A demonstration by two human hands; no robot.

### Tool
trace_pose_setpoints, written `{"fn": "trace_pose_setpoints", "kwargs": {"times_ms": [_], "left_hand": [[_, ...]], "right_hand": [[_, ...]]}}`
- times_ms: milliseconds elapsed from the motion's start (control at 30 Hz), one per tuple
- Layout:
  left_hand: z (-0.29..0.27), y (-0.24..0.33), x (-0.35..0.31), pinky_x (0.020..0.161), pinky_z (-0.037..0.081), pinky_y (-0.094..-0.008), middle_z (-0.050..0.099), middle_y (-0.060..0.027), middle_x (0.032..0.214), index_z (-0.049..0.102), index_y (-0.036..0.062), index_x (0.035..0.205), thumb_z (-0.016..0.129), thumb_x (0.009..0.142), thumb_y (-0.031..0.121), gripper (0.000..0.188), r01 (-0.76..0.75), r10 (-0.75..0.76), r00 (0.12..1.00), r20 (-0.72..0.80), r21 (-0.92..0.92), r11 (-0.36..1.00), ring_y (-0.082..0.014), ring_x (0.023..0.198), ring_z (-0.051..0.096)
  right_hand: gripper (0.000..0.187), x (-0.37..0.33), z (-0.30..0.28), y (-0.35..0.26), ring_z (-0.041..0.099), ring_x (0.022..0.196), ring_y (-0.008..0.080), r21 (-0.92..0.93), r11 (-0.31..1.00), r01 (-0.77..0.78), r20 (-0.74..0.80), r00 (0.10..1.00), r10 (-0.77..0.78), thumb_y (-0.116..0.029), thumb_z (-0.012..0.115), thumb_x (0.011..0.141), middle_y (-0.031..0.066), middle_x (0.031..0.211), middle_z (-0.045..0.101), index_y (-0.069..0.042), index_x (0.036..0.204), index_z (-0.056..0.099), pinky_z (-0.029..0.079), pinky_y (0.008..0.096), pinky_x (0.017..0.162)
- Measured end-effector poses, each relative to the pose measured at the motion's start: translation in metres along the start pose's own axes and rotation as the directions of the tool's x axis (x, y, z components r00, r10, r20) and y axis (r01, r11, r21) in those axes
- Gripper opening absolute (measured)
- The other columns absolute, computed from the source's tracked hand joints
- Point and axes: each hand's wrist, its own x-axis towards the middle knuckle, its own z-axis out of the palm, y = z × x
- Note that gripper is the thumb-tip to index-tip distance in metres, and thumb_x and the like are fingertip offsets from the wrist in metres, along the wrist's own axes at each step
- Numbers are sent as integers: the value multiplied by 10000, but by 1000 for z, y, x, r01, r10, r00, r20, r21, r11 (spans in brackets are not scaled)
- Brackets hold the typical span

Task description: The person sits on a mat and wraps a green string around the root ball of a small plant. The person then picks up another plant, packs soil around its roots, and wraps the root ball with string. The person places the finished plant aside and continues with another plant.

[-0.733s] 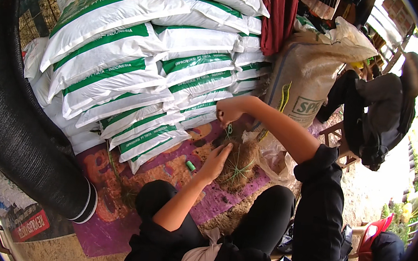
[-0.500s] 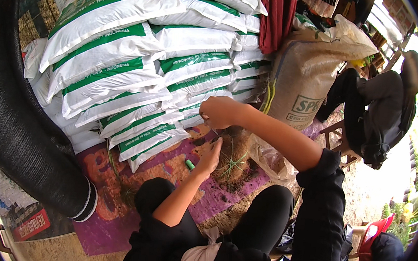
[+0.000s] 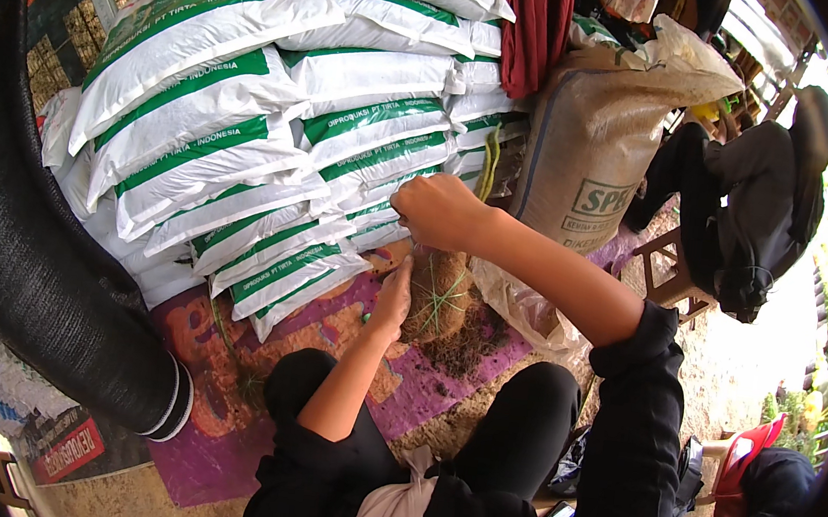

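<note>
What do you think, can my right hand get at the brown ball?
Probably yes: your right hand is close, the brown ball looks mostly uncovered, and your left hand is only at its left side.

You have two hands (image 3: 436,211) in view, one brown bundle (image 3: 436,306), one tan sack (image 3: 586,126), one black roll (image 3: 57,234), one red cloth (image 3: 534,31), two other people (image 3: 763,202) and over a dozen white bags (image 3: 361,79).
</note>
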Motion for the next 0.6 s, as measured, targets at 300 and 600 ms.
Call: {"fn": "trace_pose_setpoints", "kwargs": {"times_ms": [300, 600], "left_hand": [[-25, -13, 35, 867, 417, -341, 515, -72, 1167, 402, 43, 1248, 363, 894, 447, 539, -25, 13, 998, -60, -210, 977, -181, 1019, 523], [-18, 16, 21, 768, 493, -374, 564, -94, 1078, 429, 45, 1199, 334, 905, 447, 508, 29, -31, 1000, 3, -466, 884, -219, 919, 585]], "right_hand": [[126, -38, -16, -17, 578, 672, 319, 137, 990, -17, -179, 983, 42, -139, 565, 730, 132, 677, 582, -14, 736, 552, 459, 407, 602], [94, -101, -14, -31, 559, 635, 341, 400, 912, -94, -153, 974, 167, -91, 593, 726, 151, 649, 574, -31, 787, 553, 443, 408, 565]]}}
